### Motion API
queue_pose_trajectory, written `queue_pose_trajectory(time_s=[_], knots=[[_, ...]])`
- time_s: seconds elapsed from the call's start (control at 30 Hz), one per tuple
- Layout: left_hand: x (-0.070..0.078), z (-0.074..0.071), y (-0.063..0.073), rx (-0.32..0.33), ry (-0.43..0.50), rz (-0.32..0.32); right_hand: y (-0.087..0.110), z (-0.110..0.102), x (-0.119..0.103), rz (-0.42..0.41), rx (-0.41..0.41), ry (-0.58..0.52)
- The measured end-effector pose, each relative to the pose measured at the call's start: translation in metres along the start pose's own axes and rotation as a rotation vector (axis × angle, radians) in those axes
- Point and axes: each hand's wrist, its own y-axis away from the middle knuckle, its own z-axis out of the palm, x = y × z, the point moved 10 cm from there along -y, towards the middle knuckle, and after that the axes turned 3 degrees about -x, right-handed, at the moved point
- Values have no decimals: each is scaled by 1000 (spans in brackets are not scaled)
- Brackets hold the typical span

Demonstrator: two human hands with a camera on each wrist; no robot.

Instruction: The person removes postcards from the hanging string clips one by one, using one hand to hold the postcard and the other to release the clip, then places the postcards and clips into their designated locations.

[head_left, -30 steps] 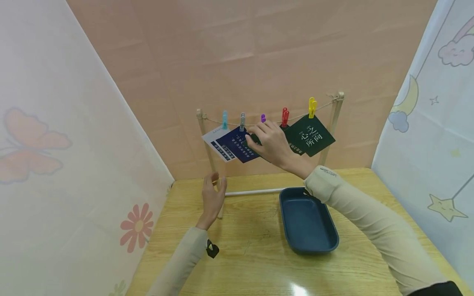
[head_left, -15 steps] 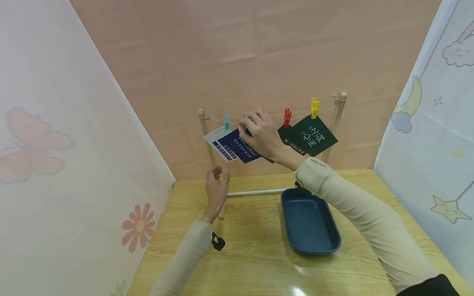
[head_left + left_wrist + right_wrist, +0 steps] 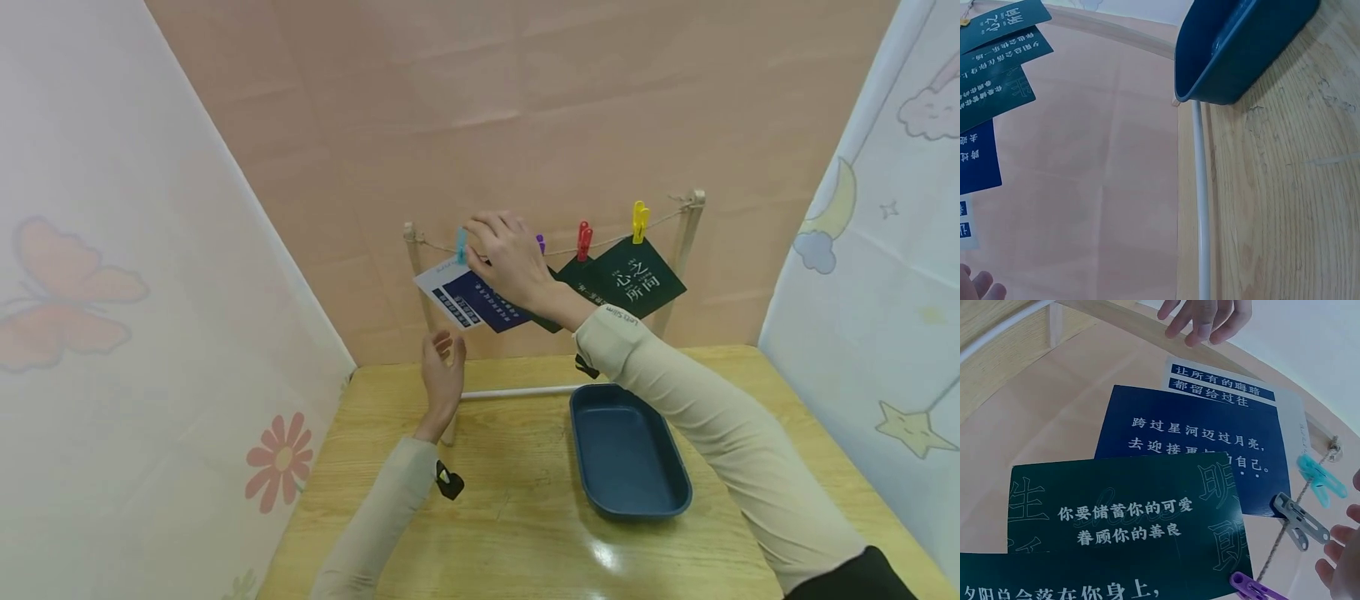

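Note:
My right hand (image 3: 510, 258) is raised at the string line, fingers and thumb apart, with nothing held. Its fingertips are beside the light blue clothespin (image 3: 461, 247). In the right wrist view, fingers (image 3: 1342, 550) come close to the grey clothespin (image 3: 1300, 520), which the hand hides in the head view. A white card (image 3: 1297, 412), a navy card (image 3: 1197, 425) and several dark green cards (image 3: 1122, 512) overlap along the string. Below the left end, my left hand (image 3: 444, 371) hovers with loosely bent fingers, holding nothing. The purple clothespin (image 3: 1254, 587) grips a green card.
Wooden posts (image 3: 684, 237) carry the string, with a white rod (image 3: 517, 392) low between them. A red clothespin (image 3: 584, 240) and a yellow one (image 3: 640, 222) hang farther right. A blue tray (image 3: 633, 467) sits on the wooden table (image 3: 510, 517) at right.
My right hand has moved left along the string, from the purple clothespin past the grey one to the light blue one. My left hand has risen slightly.

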Motion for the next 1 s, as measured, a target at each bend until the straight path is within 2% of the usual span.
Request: queue_pose_trajectory(time_s=[0.17, 0.4, 0.67, 0.8, 1.0], knots=[[-2, 6, -3, -12, 8, -37, 0, 6, 3, 10, -35, 8], [-4, 15, -6, -64, 29, -70, -2, 13, 6, 12, -56, 22], [1, 23, -10, -107, 60, -52, -6, 20, 8, 43, -99, 34], [3, 20, -14, -82, 61, -60, -8, 22, 8, 66, -121, 32], [5, 8, -19, 2, 53, -73, -10, 25, 6, 88, -153, 39]])
